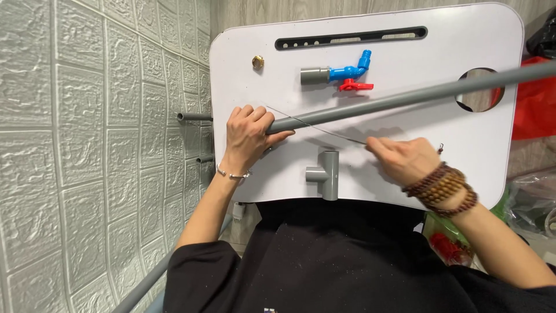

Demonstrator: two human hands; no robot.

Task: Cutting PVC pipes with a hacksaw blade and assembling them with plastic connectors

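My left hand (pixel 248 136) grips the near end of a long grey pipe (pixel 405 97) that runs up and right across a white lap table (pixel 278 64). My right hand (pixel 402 159) holds one end of a thin blade (pixel 315 127), which slants up-left and crosses the pipe close to my left thumb. A grey tee fitting (pixel 325 174) lies on the table between my hands, near the front edge.
A blue tap with a red handle (pixel 350 75) joined to a grey coupling (pixel 314 76) lies at the back, a small brass fitting (pixel 258 62) to its left. Textured grey wall at left; a red bag (pixel 533 107) at right. Another grey pipe (pixel 142 287) leans by my left arm.
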